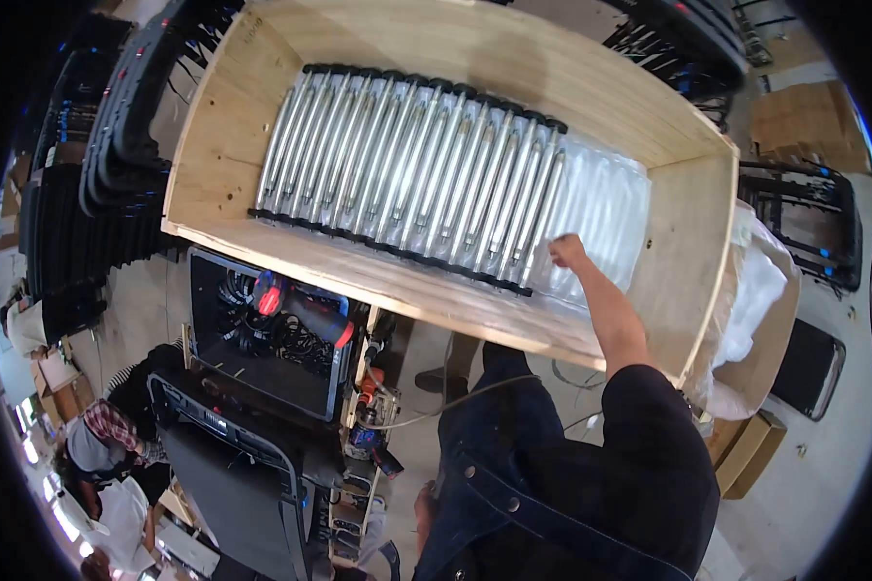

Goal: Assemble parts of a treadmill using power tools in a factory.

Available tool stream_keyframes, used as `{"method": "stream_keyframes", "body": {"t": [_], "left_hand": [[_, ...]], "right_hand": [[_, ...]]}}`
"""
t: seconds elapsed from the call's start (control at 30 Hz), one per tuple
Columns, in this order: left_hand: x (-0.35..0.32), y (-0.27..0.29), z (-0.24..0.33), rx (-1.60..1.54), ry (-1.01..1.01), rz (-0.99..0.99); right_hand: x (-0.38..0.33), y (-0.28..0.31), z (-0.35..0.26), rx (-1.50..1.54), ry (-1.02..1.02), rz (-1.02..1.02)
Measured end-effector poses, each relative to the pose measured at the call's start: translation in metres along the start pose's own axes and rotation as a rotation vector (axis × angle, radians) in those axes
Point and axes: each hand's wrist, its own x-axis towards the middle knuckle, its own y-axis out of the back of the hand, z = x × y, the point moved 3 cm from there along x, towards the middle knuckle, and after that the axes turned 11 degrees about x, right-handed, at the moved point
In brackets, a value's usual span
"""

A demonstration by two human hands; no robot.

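Observation:
A long wooden crate [693, 203] lies before me, holding a row of silver metal rods [412, 174] set side by side, with black pieces along both ends of the row. A clear plastic moulded tray [601, 218] shows at the crate's right, with no rods in its grooves there. Over that tray, just right of the last rod, my right hand [567, 252] is closed; whatever its fingers hold, if anything, is hidden. Low beside my body hangs my left hand [424, 510], partly covered by my dark clothing, its fingers not clear.
Below the crate stands a black bin [262, 334] with cables and a red-and-black power tool [305, 315]. A dark padded panel [228, 484] leans nearer me. Black frames [126, 145] hang at left. Other people [116, 484] work at lower left. Cardboard [804, 121] sits at right.

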Motion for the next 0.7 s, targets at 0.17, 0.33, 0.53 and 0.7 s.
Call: {"method": "stream_keyframes", "body": {"t": [0.17,0.33,0.53,0.7], "left_hand": [[-0.092,-0.076,0.062,0.132,-0.068,0.256],[-0.11,-0.099,0.077,0.094,-0.084,0.316],[-0.137,-0.147,0.146,0.047,-0.354,0.201],[-0.16,-0.172,0.211,0.078,-0.731,0.143]], "right_hand": [[0.028,-0.09,0.098,-0.136,-0.04,-0.022],[0.02,-0.104,0.083,-0.102,-0.037,0.012],[-0.069,-0.072,0.008,0.623,0.04,-0.211],[-0.143,-0.082,-0.108,0.964,-0.031,-0.559]]}}
